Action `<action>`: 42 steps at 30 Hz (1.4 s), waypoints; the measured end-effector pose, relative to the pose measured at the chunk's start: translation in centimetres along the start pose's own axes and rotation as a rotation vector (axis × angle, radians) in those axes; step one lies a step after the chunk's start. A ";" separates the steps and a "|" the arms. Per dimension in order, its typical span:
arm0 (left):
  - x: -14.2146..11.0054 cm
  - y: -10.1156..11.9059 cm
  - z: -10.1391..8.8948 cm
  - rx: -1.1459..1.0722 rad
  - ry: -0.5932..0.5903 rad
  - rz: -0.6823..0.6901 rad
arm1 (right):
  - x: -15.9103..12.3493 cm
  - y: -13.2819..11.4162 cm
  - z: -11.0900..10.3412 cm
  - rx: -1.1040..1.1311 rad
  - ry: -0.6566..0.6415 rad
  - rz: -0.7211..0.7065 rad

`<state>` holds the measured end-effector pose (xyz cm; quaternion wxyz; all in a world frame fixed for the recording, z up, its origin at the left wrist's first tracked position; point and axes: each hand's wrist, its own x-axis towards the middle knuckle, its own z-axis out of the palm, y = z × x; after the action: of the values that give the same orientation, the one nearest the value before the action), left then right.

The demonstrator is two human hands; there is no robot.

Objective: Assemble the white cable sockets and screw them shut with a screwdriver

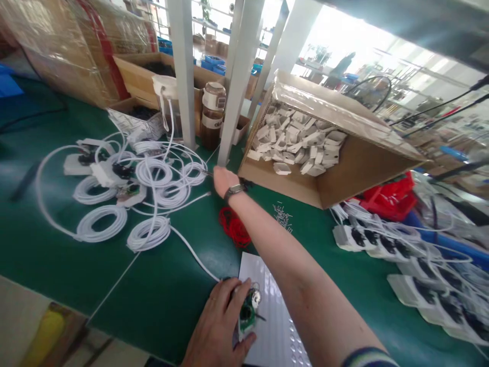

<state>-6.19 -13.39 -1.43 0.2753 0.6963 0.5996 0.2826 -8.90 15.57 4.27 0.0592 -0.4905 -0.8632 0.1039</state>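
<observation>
Holds the circuit board (247,312) in the left hand (219,321), low and nearest the camera, fingers curled over the top and thumb along the near edge. Just beside, on the green table (183,285), shows a ribbed white panel (267,306), partly hidden under the right forearm (301,270). From the board, runs away to the left as a white cable (194,255) toward the coiled cables (148,232).

Farther out, past the red cord (235,229) close to the forearm, reaches across with the right hand (224,181), clenched at the foot of a white post (239,76); seems to grasp a thin dark item (207,173), though too small and blurred to name. To the right of the forearm, scattered loose: small metal pins (282,216). Farther right, in rows with black parts and cables: white housings (355,239), with a red bag (389,196) behind.

Left of the right hand, among the coils: more white units (107,173). Beyond the hand, tipped open toward the camera: a cardboard box (324,188) of white plastic pieces (294,140). Between the upright posts, partly screened: a brown bottle (212,117), with open cartons (133,76) to the left.
</observation>
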 end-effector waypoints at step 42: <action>0.1 0.4 0.3 -0.015 0.124 -0.081 | -32.4 3.5 1.1 0.542 0.250 -0.078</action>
<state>-5.71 -13.36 -1.31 0.2543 0.6504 0.6411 0.3183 10.35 -10.65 2.38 0.2977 -0.4324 -0.8082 0.2670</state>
